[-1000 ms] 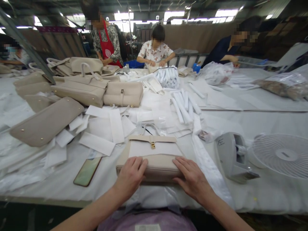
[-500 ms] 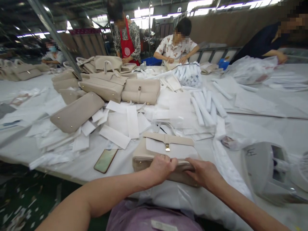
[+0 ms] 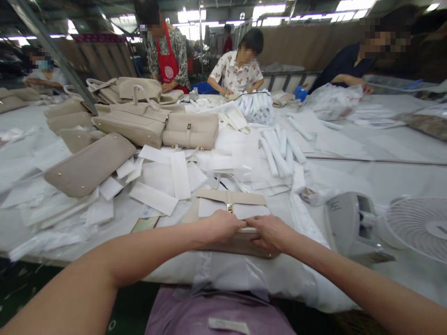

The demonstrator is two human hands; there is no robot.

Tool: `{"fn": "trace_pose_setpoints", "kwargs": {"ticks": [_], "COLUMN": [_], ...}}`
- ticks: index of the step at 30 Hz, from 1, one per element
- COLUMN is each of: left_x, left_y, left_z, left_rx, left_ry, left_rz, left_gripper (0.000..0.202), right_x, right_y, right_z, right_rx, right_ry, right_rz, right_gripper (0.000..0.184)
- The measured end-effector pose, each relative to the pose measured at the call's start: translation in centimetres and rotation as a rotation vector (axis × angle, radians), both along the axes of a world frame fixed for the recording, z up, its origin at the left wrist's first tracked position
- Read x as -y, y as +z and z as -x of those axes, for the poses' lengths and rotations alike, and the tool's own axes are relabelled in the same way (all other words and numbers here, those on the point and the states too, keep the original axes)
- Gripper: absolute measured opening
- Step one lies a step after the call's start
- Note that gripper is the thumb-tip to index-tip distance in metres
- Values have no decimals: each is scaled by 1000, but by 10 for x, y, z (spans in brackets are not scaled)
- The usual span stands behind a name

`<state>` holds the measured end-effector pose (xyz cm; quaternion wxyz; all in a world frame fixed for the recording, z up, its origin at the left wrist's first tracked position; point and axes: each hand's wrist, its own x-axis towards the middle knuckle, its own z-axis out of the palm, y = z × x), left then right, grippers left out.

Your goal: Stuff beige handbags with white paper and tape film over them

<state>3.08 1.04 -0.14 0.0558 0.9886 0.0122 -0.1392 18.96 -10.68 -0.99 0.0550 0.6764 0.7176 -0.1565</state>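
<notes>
A cream handbag lies in front of me at the table's near edge, its gold clasp at the middle of the flap. A white sheet is tucked under the flap. My left hand is closed on the near edge of the bag, fingers curled. Beside it, my right hand pinches the same edge with thumb below and fingers above. The two hands almost touch, and the material between the fingers is mostly hidden. Left of the bag, a phone is partly covered by my left forearm.
Several beige handbags are piled at the back left, with loose white paper strips before them. White rolls lie beyond my bag. A white fan lies at the right. Co-workers stand or sit across the table.
My right hand has moved left along the bag's edge, closer to my left hand. The camera view has shifted right, bringing more of the fan in; my left forearm covers more of the phone.
</notes>
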Motion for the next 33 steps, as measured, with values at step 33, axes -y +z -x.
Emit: {"fn": "trace_pose_setpoints", "kwargs": {"ticks": [33], "left_x": [-9], "left_y": [-39], "left_z": [105], "left_rx": [104], "left_ry": [214], "left_rz": [-58], "left_gripper": [60], "right_x": [59], "right_y": [-63], "right_z": [-3], "right_rx": [-91], "right_ry": [-44], "right_rz": [-276], "right_gripper": [69]}}
